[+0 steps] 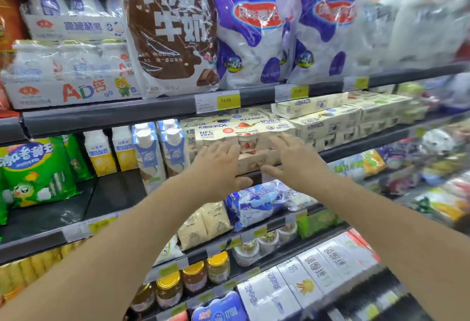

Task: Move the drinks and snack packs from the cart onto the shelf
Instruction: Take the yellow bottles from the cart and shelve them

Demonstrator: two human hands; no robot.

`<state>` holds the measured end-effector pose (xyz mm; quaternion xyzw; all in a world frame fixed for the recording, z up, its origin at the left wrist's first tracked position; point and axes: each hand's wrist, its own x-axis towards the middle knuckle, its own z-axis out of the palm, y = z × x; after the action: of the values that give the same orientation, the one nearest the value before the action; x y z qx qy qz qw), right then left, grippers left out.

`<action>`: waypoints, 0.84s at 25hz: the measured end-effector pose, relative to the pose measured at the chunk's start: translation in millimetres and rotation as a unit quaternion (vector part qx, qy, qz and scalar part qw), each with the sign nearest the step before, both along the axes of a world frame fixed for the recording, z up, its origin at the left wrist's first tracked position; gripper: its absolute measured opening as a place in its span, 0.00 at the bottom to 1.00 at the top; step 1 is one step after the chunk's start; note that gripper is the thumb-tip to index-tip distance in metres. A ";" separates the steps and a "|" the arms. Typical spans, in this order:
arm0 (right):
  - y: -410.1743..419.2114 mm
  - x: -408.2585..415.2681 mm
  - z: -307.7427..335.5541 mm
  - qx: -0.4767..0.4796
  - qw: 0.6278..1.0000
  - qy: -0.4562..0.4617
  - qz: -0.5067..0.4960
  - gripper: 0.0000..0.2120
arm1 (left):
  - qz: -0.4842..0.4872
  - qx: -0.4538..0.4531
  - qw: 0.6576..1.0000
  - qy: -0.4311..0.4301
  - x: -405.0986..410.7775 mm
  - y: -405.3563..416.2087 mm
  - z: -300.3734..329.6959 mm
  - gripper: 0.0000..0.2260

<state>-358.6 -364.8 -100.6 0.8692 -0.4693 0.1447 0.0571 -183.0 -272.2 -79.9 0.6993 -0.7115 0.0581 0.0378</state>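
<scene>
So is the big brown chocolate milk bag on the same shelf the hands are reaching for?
No, the brown chocolate milk bag stands one shelf above the cream yogurt packs that the left hand and right hand reach.

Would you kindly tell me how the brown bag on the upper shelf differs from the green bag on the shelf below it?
The brown bag stands upright with large white characters and a chocolate picture; the green bag leans back and shows a yellow cartoon figure. The brown bag is packed tightly between neighbouring products, while the green bag has bare shelf to its right. The brown bag looks larger here. Both are glossy plastic packs facing the aisle.
</scene>
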 end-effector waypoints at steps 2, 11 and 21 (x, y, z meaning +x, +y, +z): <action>-9.6 -55.4 -10.7 0.024 0.997 0.052 -0.056 0.44 | -0.033 0.024 0.999 -0.024 -30.5 -28.5 -9.0 0.40; -29.1 -324.0 -56.6 0.141 0.947 0.073 -0.279 0.47 | -0.218 0.085 0.970 -0.068 -258.3 -163.9 -54.9 0.40; -12.3 -622.2 -121.3 0.196 0.865 0.021 -0.461 0.49 | -0.388 0.118 0.912 -0.066 -586.8 -235.2 -117.4 0.41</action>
<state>-980.7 -377.1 -221.9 0.5501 -0.8339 -0.0113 -0.0439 -769.8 -507.4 -197.4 0.3625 -0.9292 0.0002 -0.0726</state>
